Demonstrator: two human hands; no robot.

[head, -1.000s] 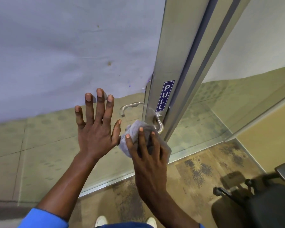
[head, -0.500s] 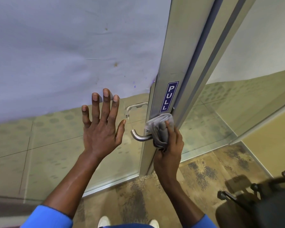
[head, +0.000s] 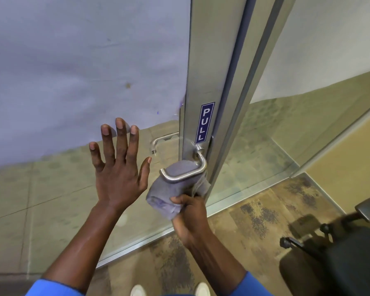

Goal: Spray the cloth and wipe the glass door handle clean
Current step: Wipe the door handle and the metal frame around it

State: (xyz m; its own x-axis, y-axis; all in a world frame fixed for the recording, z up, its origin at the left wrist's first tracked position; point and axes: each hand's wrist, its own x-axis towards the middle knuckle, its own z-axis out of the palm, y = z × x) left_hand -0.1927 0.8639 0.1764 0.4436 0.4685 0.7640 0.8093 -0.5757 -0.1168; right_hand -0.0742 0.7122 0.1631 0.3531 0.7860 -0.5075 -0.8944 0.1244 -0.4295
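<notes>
The left hand (head: 118,178) lies flat on the glass (head: 51,189), fingers spread, likely to steady the door; the right hand (head: 190,218) pinches the bunched cloth (head: 171,189), pressed up behind the handle (head: 186,171) to rub its inner side.

Right hand (head: 191,216) and cloth (head: 171,189) now lower, beneath the handle (head: 184,170), no longer over it.
</notes>
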